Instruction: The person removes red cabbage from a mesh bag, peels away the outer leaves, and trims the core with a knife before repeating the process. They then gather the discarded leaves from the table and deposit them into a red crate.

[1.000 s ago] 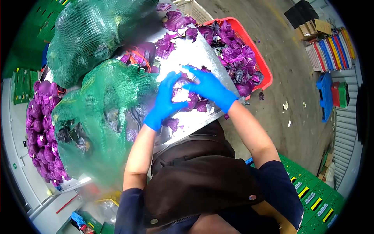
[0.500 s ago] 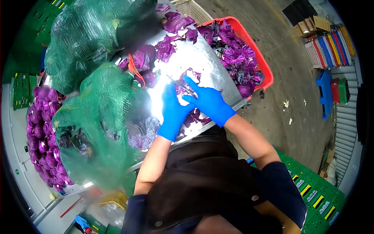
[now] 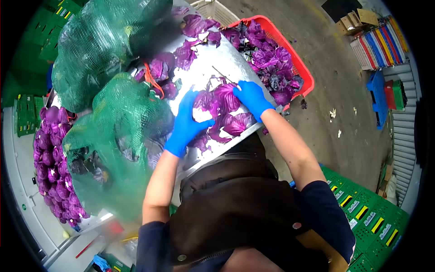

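Note:
A red cabbage (image 3: 210,103) with loosened purple leaves lies near the front edge of the metal table (image 3: 222,59). My left hand (image 3: 186,124), in a blue glove, curves round its left side with thumb and fingers spread against it. My right hand (image 3: 253,97), also gloved in blue, is closed at its right side, beside a broad purple leaf (image 3: 228,96). From the right fingers a thin, dark blade like a knife's (image 3: 221,72) points up and left; its handle is hidden in the hand. More loose leaves (image 3: 238,124) lie below the cabbage.
A red crate (image 3: 308,77) full of purple leaves stands beyond the table's right edge. Green net sacks (image 3: 122,109) fill the left, with heads of cabbage (image 3: 156,68) beside them. Trimmed leaves (image 3: 197,25) lie at the back. Green crates (image 3: 362,213) stand at lower right.
My hands have moved apart, the right one to the right and the left one slightly left. The purple cabbage and its leaves now show between them. The blade has shifted right with my right hand.

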The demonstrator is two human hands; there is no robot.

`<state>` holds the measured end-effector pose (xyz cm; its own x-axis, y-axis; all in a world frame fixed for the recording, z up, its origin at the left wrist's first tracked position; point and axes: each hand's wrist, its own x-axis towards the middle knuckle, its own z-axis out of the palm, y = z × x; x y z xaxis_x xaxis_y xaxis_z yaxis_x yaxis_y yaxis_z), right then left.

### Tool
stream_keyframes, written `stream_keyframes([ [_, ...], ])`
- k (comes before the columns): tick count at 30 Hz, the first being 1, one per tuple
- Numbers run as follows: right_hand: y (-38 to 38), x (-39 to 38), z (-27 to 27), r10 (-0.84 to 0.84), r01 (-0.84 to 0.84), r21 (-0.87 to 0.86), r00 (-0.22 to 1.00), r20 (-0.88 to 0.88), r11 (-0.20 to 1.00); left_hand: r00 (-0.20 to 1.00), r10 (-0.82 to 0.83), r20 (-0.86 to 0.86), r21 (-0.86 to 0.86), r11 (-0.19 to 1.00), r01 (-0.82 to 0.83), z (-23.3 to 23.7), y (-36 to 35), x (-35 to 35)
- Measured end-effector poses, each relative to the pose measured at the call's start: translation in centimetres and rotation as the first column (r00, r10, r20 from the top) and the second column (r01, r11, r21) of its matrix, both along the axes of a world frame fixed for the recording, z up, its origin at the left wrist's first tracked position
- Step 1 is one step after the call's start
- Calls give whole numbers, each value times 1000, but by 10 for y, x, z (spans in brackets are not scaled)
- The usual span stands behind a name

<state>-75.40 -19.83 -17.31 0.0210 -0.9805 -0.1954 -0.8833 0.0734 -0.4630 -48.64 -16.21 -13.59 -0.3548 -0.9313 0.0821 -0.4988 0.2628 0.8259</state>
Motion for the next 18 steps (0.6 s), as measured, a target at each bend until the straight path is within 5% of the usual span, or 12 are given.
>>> stream_keyframes([
  [2, -5, 19, 47, -4, 5, -31, 999, 32, 999, 988, -136, 73, -26, 990, 139, 9, -20, 2],
  [3, -2, 32, 59, 11, 50, -272, 976, 218, 961, 983, -174, 66, -24, 984, 176, 15, -27, 1],
  [5, -1, 52, 84, 191, -178, -71, 891, 413, 982, 965, -256, 53, -11, 966, 257, 24, -35, 1],
  [7, -2, 53, 67, 155, -166, -6, 908, 389, 986, 986, 143, -81, 190, 974, -126, 18, -13, -1],
  [9, -2, 56, 64, 121, -148, 51, 930, 346, 988, 898, 397, -188, 423, 858, -291, -9, 10, -17],
  [10, 0, 58, 73, 106, -136, 75, 944, 312, 988, 909, 416, -24, 197, 893, -404, -3, 15, -32],
  [11, 1, 57, 78, 96, -127, 99, 957, 273, 987, 908, 419, 9, 147, 898, -416, -2, 11, -37],
  [13, -7, 48, 39, 33, -21, -32, 883, 468, 999, 902, 425, 74, 42, 903, -429, 0, 0, -44],
  [18, -27, 21, -6, -141, 156, -46, 959, 245, 987, 976, 130, -175, 113, 987, -111, -10, -19, -19],
])
